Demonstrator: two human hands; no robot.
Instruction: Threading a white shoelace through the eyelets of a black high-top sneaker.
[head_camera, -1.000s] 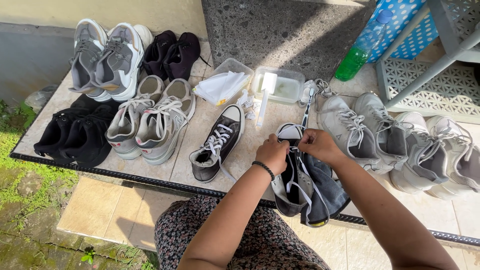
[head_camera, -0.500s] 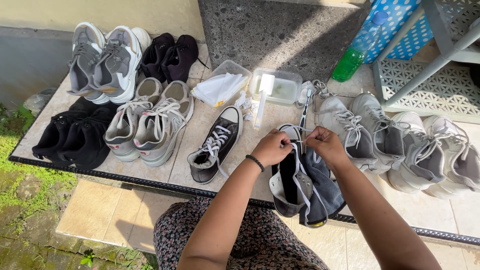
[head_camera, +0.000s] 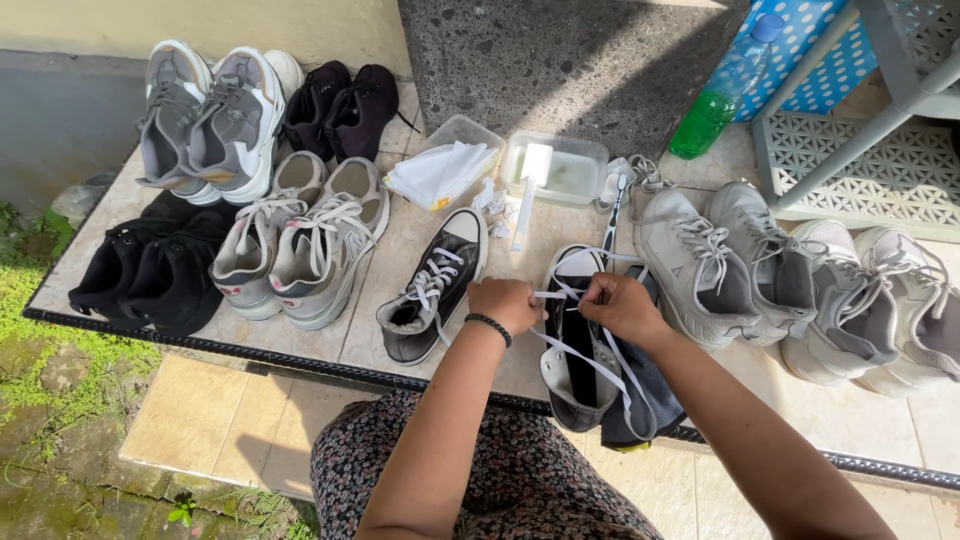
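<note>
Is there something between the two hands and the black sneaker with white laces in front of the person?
Nothing visible is in the way. The left hand and the right hand are already at the black canvas sneaker with white flat laces, and each pinches a lace end above its open top.

I see a pale tiled counter (head_camera: 420, 250) with a dark front edge. Grey sneakers (head_camera: 205, 120) and dark shoes (head_camera: 335, 105) sit toward its back left corner, black shoes (head_camera: 150, 270) by the left edge, two plastic tubs (head_camera: 500, 165) mid-back, white sneakers (head_camera: 790, 280) toward the right edge.
</note>
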